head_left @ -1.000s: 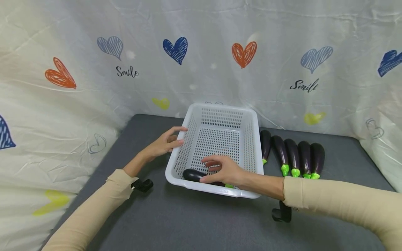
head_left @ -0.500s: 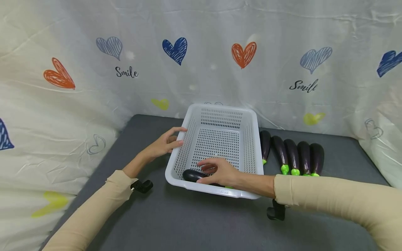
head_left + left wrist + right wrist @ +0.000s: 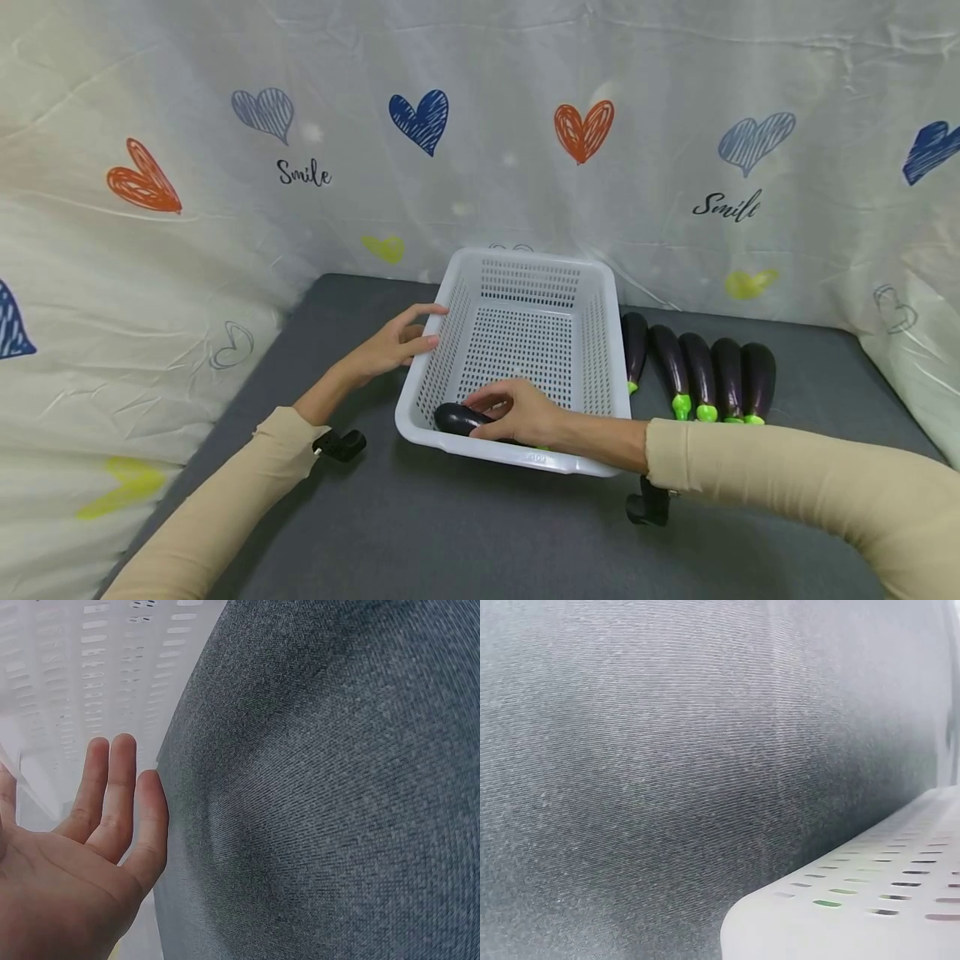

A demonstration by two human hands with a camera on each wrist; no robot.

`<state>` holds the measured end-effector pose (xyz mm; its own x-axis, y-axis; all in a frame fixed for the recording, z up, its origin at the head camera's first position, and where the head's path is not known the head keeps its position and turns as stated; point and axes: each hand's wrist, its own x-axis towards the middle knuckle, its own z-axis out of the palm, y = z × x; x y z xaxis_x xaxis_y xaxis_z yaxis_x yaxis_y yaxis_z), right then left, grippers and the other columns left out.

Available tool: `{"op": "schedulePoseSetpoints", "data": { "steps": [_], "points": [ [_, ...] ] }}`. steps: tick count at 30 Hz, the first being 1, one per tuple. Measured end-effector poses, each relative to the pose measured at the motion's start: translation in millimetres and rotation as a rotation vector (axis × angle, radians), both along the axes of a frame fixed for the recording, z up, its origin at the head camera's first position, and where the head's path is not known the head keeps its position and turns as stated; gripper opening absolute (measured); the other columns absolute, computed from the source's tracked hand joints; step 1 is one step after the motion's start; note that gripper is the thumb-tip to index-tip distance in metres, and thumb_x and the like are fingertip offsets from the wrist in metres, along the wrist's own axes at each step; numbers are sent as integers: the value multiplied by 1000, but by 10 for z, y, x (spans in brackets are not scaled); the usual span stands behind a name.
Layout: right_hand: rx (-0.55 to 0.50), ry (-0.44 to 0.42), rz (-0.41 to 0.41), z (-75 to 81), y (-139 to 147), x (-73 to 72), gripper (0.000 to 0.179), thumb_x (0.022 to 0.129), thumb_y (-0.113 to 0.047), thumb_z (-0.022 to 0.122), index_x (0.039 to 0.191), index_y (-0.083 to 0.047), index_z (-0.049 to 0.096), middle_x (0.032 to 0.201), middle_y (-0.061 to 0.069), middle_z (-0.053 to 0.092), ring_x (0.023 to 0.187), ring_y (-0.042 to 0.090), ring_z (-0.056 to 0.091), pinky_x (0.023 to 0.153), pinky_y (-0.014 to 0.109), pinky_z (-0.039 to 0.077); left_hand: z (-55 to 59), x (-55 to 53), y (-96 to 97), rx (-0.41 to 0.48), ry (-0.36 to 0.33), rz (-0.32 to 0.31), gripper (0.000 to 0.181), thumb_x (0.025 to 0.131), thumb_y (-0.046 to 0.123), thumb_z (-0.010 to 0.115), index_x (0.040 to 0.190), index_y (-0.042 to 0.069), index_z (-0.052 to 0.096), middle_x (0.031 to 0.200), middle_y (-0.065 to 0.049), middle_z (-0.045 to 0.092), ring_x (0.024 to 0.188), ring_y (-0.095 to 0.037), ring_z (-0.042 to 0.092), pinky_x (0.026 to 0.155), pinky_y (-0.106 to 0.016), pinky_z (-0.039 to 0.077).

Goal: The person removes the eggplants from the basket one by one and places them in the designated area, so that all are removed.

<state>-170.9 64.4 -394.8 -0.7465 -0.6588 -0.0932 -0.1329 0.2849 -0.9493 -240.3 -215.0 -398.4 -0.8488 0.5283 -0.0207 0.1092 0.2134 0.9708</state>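
A white perforated plastic basket [image 3: 600, 333] stands on the dark grey table. Inside, along its near wall, lies a dark purple eggplant [image 3: 454, 418], its green stem end partly covered. My right hand [image 3: 525, 414] reaches over the near right side and grips that eggplant between thumb and fingers. At the left rim is my left hand [image 3: 386, 348], thumb and index finger touching the edge. The left wrist view shows the other fingers of the left hand [image 3: 90, 847] fairly straight beside the basket wall [image 3: 90, 682]. The right wrist view shows a basket corner [image 3: 840, 922]; the right hand is hidden there.
Right of the basket lie several more eggplants in a row: one eggplant [image 3: 634, 346] close against its wall, the others, such as the outermost eggplant [image 3: 759, 375], farther right. A white curtain [image 3: 495, 192] with printed hearts hangs behind the table [image 3: 465, 533].
My right hand has moved a little left and closed its fingers about the eggplant in the basket. The left hand, the basket and the eggplants outside stay where they were.
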Motion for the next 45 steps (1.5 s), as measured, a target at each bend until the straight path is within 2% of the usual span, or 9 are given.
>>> {"op": "schedulePoseSetpoints", "data": {
  "steps": [6, 14, 28, 39, 45],
  "points": [
    [-33, -26, -47, 32, 4, 10, 39, 84, -3, 83, 121, 0, 72, 111, 10, 70, 95, 26, 68, 88, 37, 55, 14, 1, 11, -18, -3, 3, 52, 107, 23, 57, 154, 25, 35, 138, -20, 55, 114, -35, 61, 85, -51, 55],
    [-33, -36, -77, 87, 3, 29, 40, 85, -5, 83, 124, -2, 71, 114, 10, 70, 93, 25, 69, 85, 36, 55, 18, 10, 11, -14, -4, 9, 52, 107, 21, 57, 154, 23, 35, 136, -20, 55, 114, -35, 62, 85, -50, 55],
    [-141, -2, -69, 204, 91, 22, 42, 88, -5, 80, 127, -1, 68, 119, 12, 68, 100, 27, 69, 87, 36, 54, 22, 15, 18, -5, -7, 5, 52, 107, 19, 56, 154, 23, 35, 136, -21, 55, 113, -35, 62, 83, -50, 56],
    [-176, -33, -182, 264, 198, -6, 45, 88, -10, 82, 130, -4, 67, 122, 12, 66, 103, 28, 68, 84, 40, 57, 21, 10, 13, -2, -11, 6, 53, 107, 19, 58, 154, 22, 35, 135, -22, 55, 111, -36, 63, 83, -51, 56],
    [-184, -29, -213, 277, 241, -17, 47, 89, -11, 81, 133, -6, 64, 125, 12, 65, 102, 29, 67, 82, 41, 57, 12, 7, 10, 2, -16, 4, 54, 106, 20, 59, 154, 22, 35, 135, -22, 55, 110, -36, 63, 82, -50, 56]
  ]
}}
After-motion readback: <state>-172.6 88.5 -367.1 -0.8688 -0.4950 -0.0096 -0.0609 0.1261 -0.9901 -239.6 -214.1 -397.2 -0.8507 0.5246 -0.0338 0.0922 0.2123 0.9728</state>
